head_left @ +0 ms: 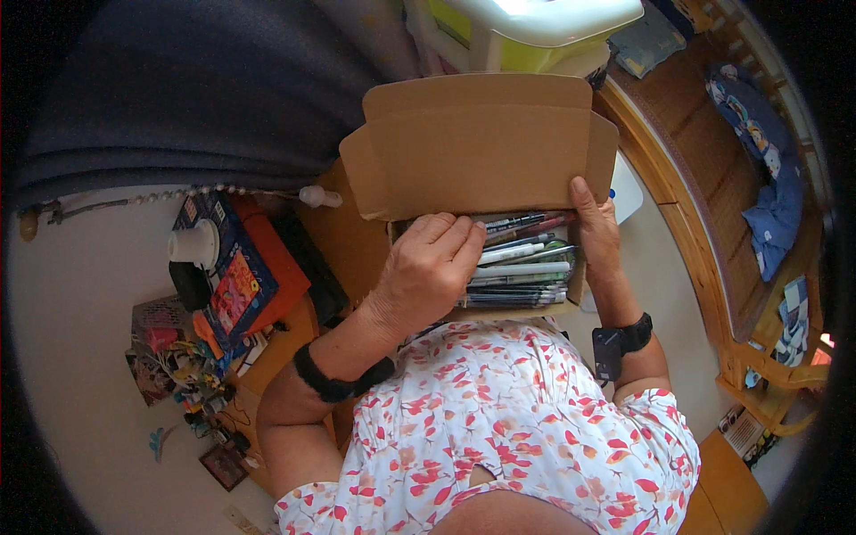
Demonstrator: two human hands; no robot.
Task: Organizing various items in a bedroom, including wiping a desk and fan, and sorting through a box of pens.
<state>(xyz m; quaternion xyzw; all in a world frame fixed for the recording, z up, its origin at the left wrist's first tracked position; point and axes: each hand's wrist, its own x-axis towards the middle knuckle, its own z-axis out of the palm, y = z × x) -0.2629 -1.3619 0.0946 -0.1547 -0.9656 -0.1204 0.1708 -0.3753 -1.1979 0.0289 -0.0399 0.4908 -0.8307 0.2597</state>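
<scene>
A brown cardboard box (486, 152) is in front of my body with its lid folded back. Pens (526, 267) lie crosswise inside it, several of them white, grey, black and dark red. My left hand (432, 259) reaches over the box's left part, fingers curled together and tips down by the pens. Whatever those fingers may hold is hidden beneath them. At the right side, my right hand (599, 234) grips the box, its thumb up against the lid's edge; the other fingers are mostly out of sight. Each wrist wears a black strap.
Dark curtains (178, 98) hang at the far left. On the left, boxes (241, 294), a white cup-shaped object (194, 243) and small clutter crowd a wooden desk. A white and green bin (544, 36) stands beyond the box. A wooden bed frame (687, 241) curves along the right.
</scene>
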